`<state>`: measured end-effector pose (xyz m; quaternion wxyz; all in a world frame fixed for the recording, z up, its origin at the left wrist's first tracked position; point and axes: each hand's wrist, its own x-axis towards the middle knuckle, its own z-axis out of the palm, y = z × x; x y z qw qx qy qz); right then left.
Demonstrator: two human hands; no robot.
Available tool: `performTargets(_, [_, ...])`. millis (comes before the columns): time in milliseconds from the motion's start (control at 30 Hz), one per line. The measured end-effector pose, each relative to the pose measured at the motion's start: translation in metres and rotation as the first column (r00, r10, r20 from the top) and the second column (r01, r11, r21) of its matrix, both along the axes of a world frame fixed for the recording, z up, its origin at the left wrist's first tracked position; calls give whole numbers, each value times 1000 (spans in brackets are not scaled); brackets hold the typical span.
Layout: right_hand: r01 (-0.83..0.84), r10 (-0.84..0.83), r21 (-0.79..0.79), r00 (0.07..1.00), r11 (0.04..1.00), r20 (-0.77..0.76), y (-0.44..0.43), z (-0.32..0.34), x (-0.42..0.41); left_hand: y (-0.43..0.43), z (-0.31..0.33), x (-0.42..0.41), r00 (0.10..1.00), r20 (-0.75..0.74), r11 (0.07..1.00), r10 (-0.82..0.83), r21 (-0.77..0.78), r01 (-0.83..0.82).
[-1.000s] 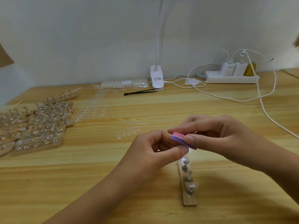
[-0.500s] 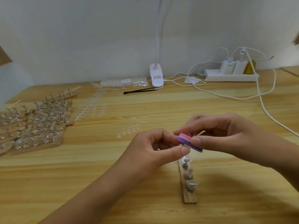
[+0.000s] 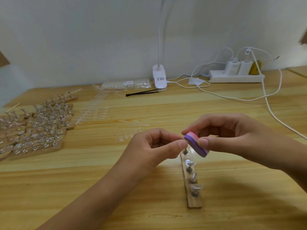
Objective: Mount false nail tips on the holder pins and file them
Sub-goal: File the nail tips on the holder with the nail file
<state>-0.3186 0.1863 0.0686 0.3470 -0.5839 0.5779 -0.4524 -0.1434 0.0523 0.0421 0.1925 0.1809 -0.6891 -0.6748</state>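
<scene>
The left hand [image 3: 154, 146] has its grip closed, thumb and forefinger pinched together over the top of the farthest pin [image 3: 185, 151]. The pin's metal stem shows just below the thumb tip. Whether a nail tip sits between the fingertips is hidden.

The right hand [image 3: 232, 135] has its grip clamped on the file block [image 3: 196, 144], a small pink and purple pad held between thumb and forefinger. The block is tilted, and its purple end touches the left thumb tip, right above that pin.

The holder strip [image 3: 193, 199], a narrow piece of wood, lies on the worktop [image 3: 166, 218] directly under both grips and runs from them toward the person. Nearer the person than the gripped pin, three more pins stand along it, and clear nail tips [image 3: 196, 188] sit on top of them.

Just beyond the left grip lies a short sprue of small clear tips [image 3: 127, 135]. Well to the left of it are many more loaded holder strips [image 3: 38, 130] packed side by side, with long sprues of clear tips [image 3: 93, 113] next to them.

Far beyond both grips, by the wall, sit a bag of tips [image 3: 126, 83], black tweezers [image 3: 141, 93], a white clip lamp [image 3: 159, 78] and a white power strip [image 3: 235, 78]. White cables [image 3: 265, 97] trail from the strip past the right hand's far side.
</scene>
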Motion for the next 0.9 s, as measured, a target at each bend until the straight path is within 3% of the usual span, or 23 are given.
performTargets(133, [96, -80, -94, 984, 991, 157, -5, -7, 6, 2, 0, -3, 999, -51, 992, 13, 130, -6])
performTargets(233, [44, -35, -68, 991, 997, 127, -5, -8, 12, 2, 0, -2, 996, -75, 970, 50, 243, -31])
performTargets(333, [205, -170, -171, 965, 964, 200, -6, -8, 11, 3, 0, -3, 995, -75, 958, 64, 284, -41])
performTargets(400, [207, -168, -162, 960, 965, 225, -6, -8, 13, 4, -1, -3, 996, -74, 951, 57, 308, -31])
performTargets(500, [101, -80, -103, 979, 990, 185, -5, -8, 16, 5, 0, -2, 996, -85, 943, 29, 332, 1])
performTargets(600, [238, -194, -177, 952, 955, 238, -5, -7, 16, 4, 1, -3, 996, -65, 936, 54, 352, -28])
performTargets(900, [218, -167, -195, 954, 956, 251, -7, -10, 21, 2, -2, -2, 999, -23, 960, 34, 279, -26])
